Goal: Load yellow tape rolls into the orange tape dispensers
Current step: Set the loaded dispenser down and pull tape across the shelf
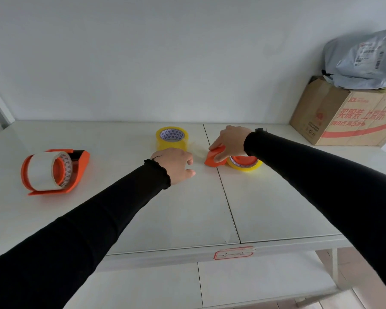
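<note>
A packing station: white table (pixel 120 219), cardboard box (pixel 343 117), courier bag (pixel 361 59).

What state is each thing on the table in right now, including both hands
Left orange dispenser: on its side, holding a pale roll, untouched.
Loose yellow tape roll: lying flat, not loaded.
Right orange dispenser: lying flat, yellow roll on its hub.
Right hand: gripping the right dispenser.
Left hand: loosely curled, holding nothing.
Cardboard box: flaps open, grey parcel bag on top.
</note>
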### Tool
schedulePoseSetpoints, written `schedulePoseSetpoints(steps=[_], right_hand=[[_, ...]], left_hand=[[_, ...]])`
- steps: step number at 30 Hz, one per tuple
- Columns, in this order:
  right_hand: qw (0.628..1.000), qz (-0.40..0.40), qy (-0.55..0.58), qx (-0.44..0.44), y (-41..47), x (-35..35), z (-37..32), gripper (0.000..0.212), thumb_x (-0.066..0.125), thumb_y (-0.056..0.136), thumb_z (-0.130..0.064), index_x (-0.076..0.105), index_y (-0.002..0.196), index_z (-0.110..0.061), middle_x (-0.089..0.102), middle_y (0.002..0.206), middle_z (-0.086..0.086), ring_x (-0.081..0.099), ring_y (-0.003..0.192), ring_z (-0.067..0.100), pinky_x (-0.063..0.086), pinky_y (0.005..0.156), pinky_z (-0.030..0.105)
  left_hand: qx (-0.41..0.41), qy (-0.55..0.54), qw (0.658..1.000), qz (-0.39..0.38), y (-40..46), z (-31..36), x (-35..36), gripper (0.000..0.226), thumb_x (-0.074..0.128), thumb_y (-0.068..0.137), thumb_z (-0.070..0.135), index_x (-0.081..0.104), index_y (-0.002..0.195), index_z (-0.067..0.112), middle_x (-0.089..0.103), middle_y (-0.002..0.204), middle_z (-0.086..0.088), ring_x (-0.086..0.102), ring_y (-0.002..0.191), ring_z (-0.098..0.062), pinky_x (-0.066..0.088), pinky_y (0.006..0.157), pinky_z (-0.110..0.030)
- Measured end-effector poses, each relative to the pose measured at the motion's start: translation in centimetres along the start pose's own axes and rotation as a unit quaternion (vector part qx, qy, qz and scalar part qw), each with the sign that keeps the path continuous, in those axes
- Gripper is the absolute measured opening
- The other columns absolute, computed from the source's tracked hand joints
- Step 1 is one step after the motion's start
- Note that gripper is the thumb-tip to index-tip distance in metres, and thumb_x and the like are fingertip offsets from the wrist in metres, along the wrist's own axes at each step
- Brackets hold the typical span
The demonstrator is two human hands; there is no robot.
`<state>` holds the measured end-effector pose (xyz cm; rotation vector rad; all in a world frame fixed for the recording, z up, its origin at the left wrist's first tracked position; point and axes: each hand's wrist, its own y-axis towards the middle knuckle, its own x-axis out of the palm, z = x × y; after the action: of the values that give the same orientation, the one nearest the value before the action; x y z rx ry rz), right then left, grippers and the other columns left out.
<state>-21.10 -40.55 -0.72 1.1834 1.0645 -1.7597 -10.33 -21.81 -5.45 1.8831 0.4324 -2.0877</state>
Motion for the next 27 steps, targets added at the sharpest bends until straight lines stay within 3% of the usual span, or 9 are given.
schedulePoseSetpoints(steps=[10,23,27], right_hand=[[0.998,-0.05,-0.017,0.026,-2.0,1.0,2.6,0.055,0.064,0.081,-0.062,0.064,0.131,-0.039,0.07,0.118,-0.011,0.059,0.115,0.019,0.046,0.076,0.029],[0.996,-0.075,-0.032,0.024,-3.0,1.3,3.9,0.055,0.065,0.079,-0.062,0.065,0.129,-0.038,0.071,0.116,-0.012,0.062,0.107,0.017,0.049,0.078,0.029],[0.997,-0.066,-0.021,0.032,-4.2,2.0,4.7,0.054,0.066,0.078,-0.06,0.067,0.128,-0.038,0.072,0.113,-0.012,0.061,0.11,0.017,0.053,0.087,0.032]], left_hand=[[0.014,-0.002,1.0,-0.008,0.5,1.8,0.0,0.043,0.05,0.093,0.05,0.057,0.128,0.027,0.058,0.132,0.004,0.054,0.121,-0.019,0.046,0.094,-0.035],[0.011,0.005,1.0,-0.007,0.0,2.9,-0.2,0.043,0.049,0.092,0.049,0.057,0.128,0.027,0.058,0.132,0.003,0.054,0.121,-0.02,0.046,0.094,-0.035],[0.017,0.018,1.0,-0.002,-0.1,3.1,-0.3,0.043,0.049,0.093,0.048,0.056,0.13,0.026,0.057,0.133,0.003,0.053,0.123,-0.02,0.045,0.091,-0.032]])
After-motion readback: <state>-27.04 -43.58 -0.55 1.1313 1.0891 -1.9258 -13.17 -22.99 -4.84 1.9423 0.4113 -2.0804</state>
